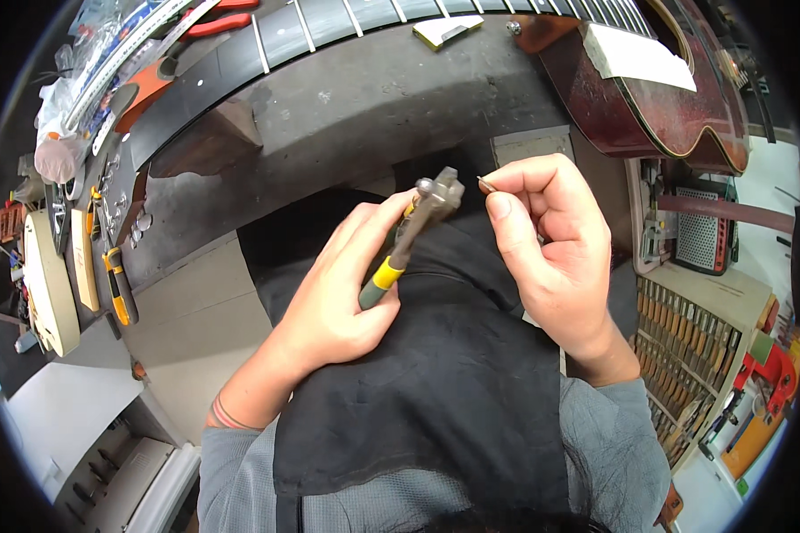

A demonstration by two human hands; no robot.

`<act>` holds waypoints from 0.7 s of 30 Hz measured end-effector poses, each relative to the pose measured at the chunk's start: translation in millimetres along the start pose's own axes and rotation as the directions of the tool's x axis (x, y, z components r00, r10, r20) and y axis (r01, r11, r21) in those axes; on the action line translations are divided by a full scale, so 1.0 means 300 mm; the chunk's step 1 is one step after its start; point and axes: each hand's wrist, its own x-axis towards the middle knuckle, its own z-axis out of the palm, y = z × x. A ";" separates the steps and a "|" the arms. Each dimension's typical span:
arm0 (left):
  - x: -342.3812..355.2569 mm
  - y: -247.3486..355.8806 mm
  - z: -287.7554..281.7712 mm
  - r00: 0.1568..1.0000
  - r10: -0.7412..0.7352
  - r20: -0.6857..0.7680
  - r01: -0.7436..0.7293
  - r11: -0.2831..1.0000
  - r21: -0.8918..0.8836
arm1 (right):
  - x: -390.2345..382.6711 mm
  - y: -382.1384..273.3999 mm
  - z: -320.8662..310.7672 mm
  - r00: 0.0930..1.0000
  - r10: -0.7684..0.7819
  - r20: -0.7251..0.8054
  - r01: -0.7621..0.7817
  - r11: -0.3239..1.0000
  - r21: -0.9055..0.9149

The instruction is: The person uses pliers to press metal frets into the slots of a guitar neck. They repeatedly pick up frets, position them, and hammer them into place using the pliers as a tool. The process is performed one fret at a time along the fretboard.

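Observation:
My left hand (347, 275) is closed around the green-and-yellow handles of a pair of pliers (406, 238), over my black apron. The pliers' metal head points up and away from me, slightly blurred. To the right of that head, my right hand (556, 235) pinches a short thin piece of metal (486, 185) between thumb and forefinger. A small gap separates this piece from the jaws. Beyond both hands, a guitar neck (329, 31) with a dark fingerboard and metal frets lies across the workbench (329, 107).
The dark red guitar body (636, 115) is at the far right, with white paper on it. A wooden block (209, 138) supports the neck. Yellow-and-black pliers (120, 284) lie at the left edge near red-handled tools (218, 25). A rack of files (684, 342) stands right.

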 end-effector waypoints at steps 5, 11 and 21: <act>0.013 0.024 0.010 1.000 -0.013 0.000 0.013 0.988 0.153 | 0.009 0.022 0.008 0.999 -0.042 -0.020 0.043 0.997 0.068; 0.010 0.018 0.024 0.999 0.011 -0.045 -0.001 0.978 0.211 | 0.017 0.040 -0.002 0.997 -0.074 0.015 0.074 0.997 0.025; 0.008 0.023 0.026 0.998 -0.004 -0.069 0.018 0.978 0.209 | 0.022 0.077 0.008 0.984 -0.175 -0.014 0.174 0.983 -0.058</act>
